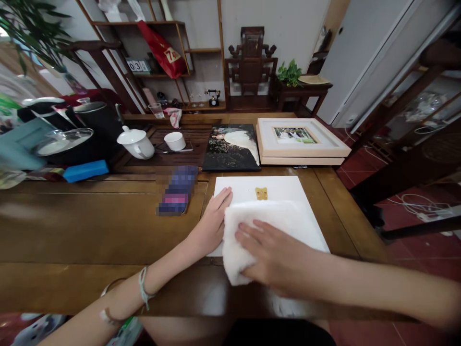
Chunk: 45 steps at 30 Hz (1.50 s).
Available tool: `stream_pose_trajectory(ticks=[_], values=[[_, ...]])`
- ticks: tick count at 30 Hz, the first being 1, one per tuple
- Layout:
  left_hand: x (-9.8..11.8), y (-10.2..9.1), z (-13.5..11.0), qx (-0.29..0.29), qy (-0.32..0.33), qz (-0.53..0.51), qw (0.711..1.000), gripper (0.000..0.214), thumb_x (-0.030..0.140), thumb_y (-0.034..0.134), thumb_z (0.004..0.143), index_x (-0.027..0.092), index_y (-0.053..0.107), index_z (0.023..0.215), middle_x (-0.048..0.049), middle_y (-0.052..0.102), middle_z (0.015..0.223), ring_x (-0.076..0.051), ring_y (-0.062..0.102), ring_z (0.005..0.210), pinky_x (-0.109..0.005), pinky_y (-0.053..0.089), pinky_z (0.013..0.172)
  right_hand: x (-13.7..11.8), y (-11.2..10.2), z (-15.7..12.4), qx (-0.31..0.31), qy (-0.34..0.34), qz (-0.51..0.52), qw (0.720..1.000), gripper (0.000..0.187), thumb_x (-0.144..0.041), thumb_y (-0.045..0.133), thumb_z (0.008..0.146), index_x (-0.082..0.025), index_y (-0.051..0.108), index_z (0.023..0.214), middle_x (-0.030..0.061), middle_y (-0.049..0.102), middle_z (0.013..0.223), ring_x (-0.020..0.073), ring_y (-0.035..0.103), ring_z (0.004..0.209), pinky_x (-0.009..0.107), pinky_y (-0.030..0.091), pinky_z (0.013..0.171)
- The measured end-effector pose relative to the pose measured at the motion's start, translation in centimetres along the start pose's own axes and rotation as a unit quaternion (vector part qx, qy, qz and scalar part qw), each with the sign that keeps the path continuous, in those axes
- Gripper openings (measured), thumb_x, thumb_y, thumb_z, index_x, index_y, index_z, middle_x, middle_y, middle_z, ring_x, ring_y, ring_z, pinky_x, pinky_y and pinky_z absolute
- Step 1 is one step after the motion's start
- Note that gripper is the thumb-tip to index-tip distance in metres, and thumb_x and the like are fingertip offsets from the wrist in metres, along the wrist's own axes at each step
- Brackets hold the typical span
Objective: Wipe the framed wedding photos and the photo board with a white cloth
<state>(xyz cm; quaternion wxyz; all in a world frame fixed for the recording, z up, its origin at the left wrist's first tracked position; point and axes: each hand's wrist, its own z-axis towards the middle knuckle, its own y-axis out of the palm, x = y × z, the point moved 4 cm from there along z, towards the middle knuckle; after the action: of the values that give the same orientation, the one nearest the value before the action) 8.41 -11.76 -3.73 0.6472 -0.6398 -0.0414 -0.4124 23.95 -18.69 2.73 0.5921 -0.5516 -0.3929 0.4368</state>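
A white flat panel (277,185) lies on the wooden table in front of me, with a small gold-coloured metal plate (261,193) near its far edge. My left hand (213,223) rests along the panel's left side, fingers stretched out and holding nothing. Over the panel's near left part is a fluffy white cloth (234,240). My right hand (264,252) presses on this cloth from above, fingers bent into it and thumb at its near edge. The cloth hides the near left corner of the panel.
Beyond the panel lie a dark photo panel (230,149) and stacked pale wooden picture frames (302,139). A phone-like dark object (177,190), blurred out, is to the left. Farther left are a white lidded cup (136,142), a white bowl (175,141) and a blue block (86,170).
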Motion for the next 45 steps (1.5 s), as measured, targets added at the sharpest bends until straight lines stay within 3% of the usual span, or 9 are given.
stream_pose_trajectory(ticks=[5, 8, 14, 19, 23, 29, 39, 42, 45], values=[[0.6, -0.2, 0.3, 0.016, -0.002, 0.003, 1.0, 0.049, 0.017, 0.028, 0.096, 0.014, 0.034, 0.145, -0.0156, 0.031, 0.153, -0.027, 0.022, 0.145, -0.053, 0.022, 0.118, 7.2, 0.3, 1.0, -0.003, 0.093, -0.007, 0.996, 0.038, -0.013, 0.066, 0.073, -0.022, 0.067, 0.111, 0.0169, 0.056, 0.129, 0.0335, 0.048, 0.124, 0.052, 0.036, 0.103], [0.6, -0.1, 0.3, 0.026, -0.002, 0.005, 1.0, 0.049, 0.018, 0.027, 0.097, 0.015, 0.033, 0.146, -0.0151, 0.032, 0.152, -0.027, 0.023, 0.144, -0.053, 0.022, 0.117, 8.9, 0.6, 1.4, 0.007, 0.115, -0.051, 0.992, 0.041, -0.013, 0.067, 0.071, -0.018, 0.066, 0.112, 0.0194, 0.054, 0.13, 0.0354, 0.045, 0.127, 0.051, 0.036, 0.103], [0.0, 0.1, 0.0, 0.016, 0.016, 0.007, 1.0, 0.052, 0.017, 0.028, 0.096, 0.016, 0.028, 0.148, -0.016, 0.029, 0.154, -0.027, 0.02, 0.146, -0.055, 0.021, 0.117, 2.0, 1.4, 1.6, 0.049, 0.068, -0.177, 0.981, 0.026, -0.027, 0.049, 0.093, -0.013, 0.071, 0.098, 0.0257, 0.061, 0.119, 0.0404, 0.057, 0.113, 0.06, 0.042, 0.091], [-0.2, 0.2, 0.0, 0.011, 0.009, 0.016, 1.0, 0.056, 0.015, 0.034, 0.094, 0.017, 0.026, 0.149, -0.0144, 0.027, 0.155, -0.027, 0.018, 0.146, -0.054, 0.02, 0.118, -3.6, 1.2, 0.5, 0.083, 0.008, -0.151, 0.985, 0.025, -0.029, 0.05, 0.091, -0.013, 0.069, 0.087, 0.0264, 0.062, 0.118, 0.0409, 0.058, 0.11, 0.061, 0.04, 0.091], [0.1, 0.2, 0.1, 0.011, -0.001, 0.024, 1.0, 0.052, 0.017, 0.03, 0.096, 0.013, 0.028, 0.148, -0.0167, 0.027, 0.155, -0.026, 0.02, 0.146, -0.052, 0.021, 0.118, -0.4, 0.5, 0.2, 0.039, 0.042, -0.095, 0.994, 0.014, -0.024, 0.056, 0.088, -0.02, 0.07, 0.091, 0.0186, 0.063, 0.12, 0.0334, 0.055, 0.114, 0.053, 0.039, 0.096], [0.3, 0.0, 0.1, 0.031, 0.012, 0.027, 0.999, 0.048, 0.02, 0.026, 0.098, 0.013, 0.031, 0.146, -0.0179, 0.031, 0.153, -0.027, 0.023, 0.145, -0.053, 0.023, 0.117, 6.5, -0.1, 1.2, -0.032, 0.113, -0.096, 0.988, 0.027, -0.013, 0.06, 0.077, -0.018, 0.067, 0.103, 0.0186, 0.061, 0.114, 0.0322, 0.053, 0.114, 0.047, 0.04, 0.096], [0.4, 0.1, 0.2, 0.016, -0.008, 0.041, 0.999, 0.048, 0.019, 0.025, 0.098, 0.01, 0.031, 0.146, -0.0183, 0.031, 0.153, -0.027, 0.022, 0.145, -0.054, 0.022, 0.117, -1.8, -0.5, -1.3, -0.002, 0.045, -0.083, 0.996, 0.015, -0.024, 0.061, 0.08, -0.018, 0.068, 0.091, 0.0226, 0.062, 0.12, 0.0363, 0.057, 0.114, 0.051, 0.039, 0.098], [0.3, 0.0, 0.2, 0.015, -0.006, 0.037, 0.999, 0.049, 0.019, 0.025, 0.098, 0.011, 0.03, 0.146, -0.018, 0.03, 0.154, -0.027, 0.022, 0.145, -0.053, 0.022, 0.117, -0.6, -1.2, -1.6, -0.013, 0.052, 0.008, 0.999, 0.021, -0.022, 0.065, 0.074, -0.02, 0.067, 0.095, 0.0189, 0.062, 0.121, 0.0342, 0.056, 0.114, 0.047, 0.042, 0.096], [0.3, 0.0, 0.1, 0.022, 0.013, 0.027, 0.999, 0.049, 0.02, 0.026, 0.099, 0.016, 0.028, 0.148, -0.0159, 0.029, 0.155, -0.027, 0.021, 0.145, -0.054, 0.023, 0.117, 3.6, -1.2, -1.3, -0.02, 0.095, 0.052, 0.994, 0.033, -0.011, 0.061, 0.073, -0.021, 0.067, 0.104, 0.0161, 0.061, 0.121, 0.0298, 0.055, 0.115, 0.045, 0.043, 0.096]])
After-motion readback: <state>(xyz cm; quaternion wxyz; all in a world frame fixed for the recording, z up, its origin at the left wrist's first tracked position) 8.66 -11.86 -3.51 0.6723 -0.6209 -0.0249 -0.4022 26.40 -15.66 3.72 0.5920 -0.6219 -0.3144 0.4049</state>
